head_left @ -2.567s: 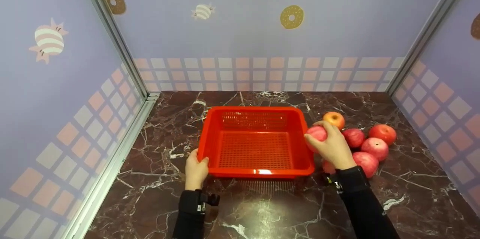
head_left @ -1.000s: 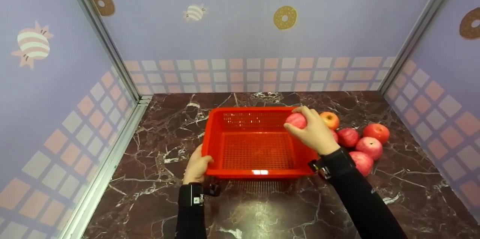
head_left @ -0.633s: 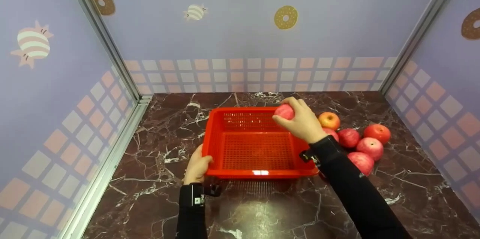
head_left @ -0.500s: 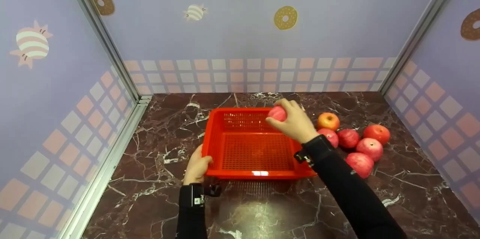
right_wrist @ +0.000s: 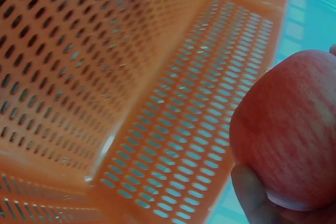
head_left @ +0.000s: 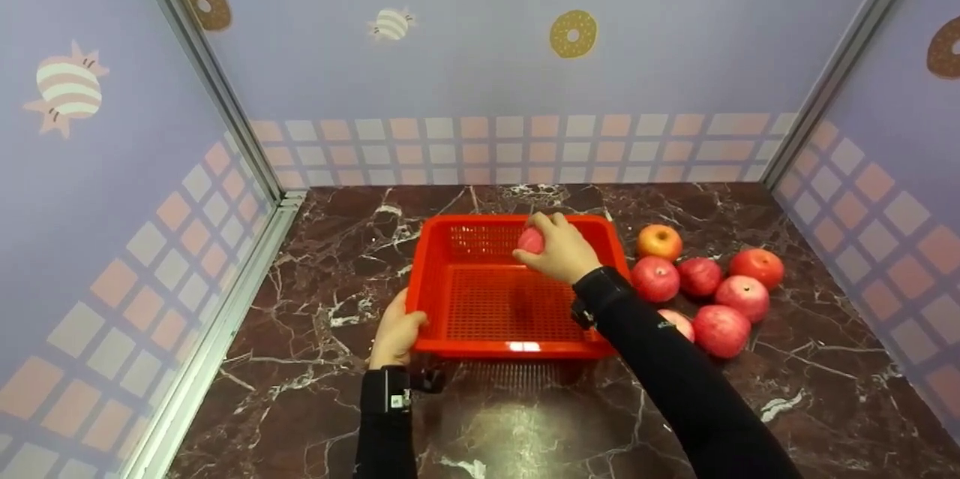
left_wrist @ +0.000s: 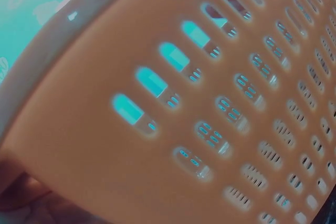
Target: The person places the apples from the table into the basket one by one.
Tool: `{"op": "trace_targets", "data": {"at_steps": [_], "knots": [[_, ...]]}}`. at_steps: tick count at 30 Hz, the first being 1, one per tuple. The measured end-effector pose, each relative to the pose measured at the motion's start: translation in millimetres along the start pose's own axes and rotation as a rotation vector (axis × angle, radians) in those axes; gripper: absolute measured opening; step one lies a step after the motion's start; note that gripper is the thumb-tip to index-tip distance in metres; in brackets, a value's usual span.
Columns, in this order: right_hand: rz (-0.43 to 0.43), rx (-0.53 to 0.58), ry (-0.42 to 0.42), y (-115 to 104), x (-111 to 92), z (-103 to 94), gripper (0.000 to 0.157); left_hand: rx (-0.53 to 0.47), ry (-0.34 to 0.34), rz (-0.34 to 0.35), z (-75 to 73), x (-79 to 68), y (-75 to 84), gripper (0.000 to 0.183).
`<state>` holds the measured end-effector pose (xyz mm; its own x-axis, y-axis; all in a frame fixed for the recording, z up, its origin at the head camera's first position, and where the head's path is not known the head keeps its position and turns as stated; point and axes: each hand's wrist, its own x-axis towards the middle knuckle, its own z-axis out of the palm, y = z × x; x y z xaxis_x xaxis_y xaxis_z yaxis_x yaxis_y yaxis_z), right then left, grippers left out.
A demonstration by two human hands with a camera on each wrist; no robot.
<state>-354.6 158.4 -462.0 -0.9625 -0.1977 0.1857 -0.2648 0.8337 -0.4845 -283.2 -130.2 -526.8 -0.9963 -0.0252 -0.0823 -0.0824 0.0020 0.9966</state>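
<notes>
A red plastic basket [head_left: 517,348] with slotted walls and floor stands on the marbled tabletop. My left hand [head_left: 396,329] grips its left rim near the front corner, the thumb over the edge. Over the basket's interior, toward the back right, my right hand [head_left: 561,248] holds a pinkish-red apple [head_left: 531,240] between thumb and fingers. The right wrist view shows this apple [right_wrist: 289,129] close up, with the basket's perforated inside [right_wrist: 173,114] beside it. In the left wrist view the basket's slotted outer wall [left_wrist: 157,145] fills most of the picture.
Right of the basket several apples lie grouped, among them a yellow-orange one [head_left: 659,242], a dark red one [head_left: 700,276] and a large pink one [head_left: 721,330]. The right forearm partly covers a pale one [head_left: 676,324]. Patterned panels [head_left: 480,73] enclose the tabletop at back and sides.
My right hand has carried the apple leftward from beside the basket's right rim, rising, then lowering over its inside. The left hand keeps its grip on the rim.
</notes>
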Motion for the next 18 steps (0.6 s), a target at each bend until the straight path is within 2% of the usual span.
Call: {"op": "trace_targets", "data": {"at_steps": [5, 12, 18], "knots": [[0.018, -0.059, -0.047, 9, 1, 11.0, 0.054, -0.039, -0.019, 0.002, -0.3, -1.1, -0.1, 0.078], [0.029, -0.163, -0.083, 21, -1, 19.7, 0.061, -0.024, -0.015, 0.017, -0.8, -0.1, -0.1, 0.077], [0.043, -0.185, -0.135, 32, -1, 27.3, 0.068, -0.024, -0.006, -0.001, 0.6, 0.0, 1.5, 0.076]]}}
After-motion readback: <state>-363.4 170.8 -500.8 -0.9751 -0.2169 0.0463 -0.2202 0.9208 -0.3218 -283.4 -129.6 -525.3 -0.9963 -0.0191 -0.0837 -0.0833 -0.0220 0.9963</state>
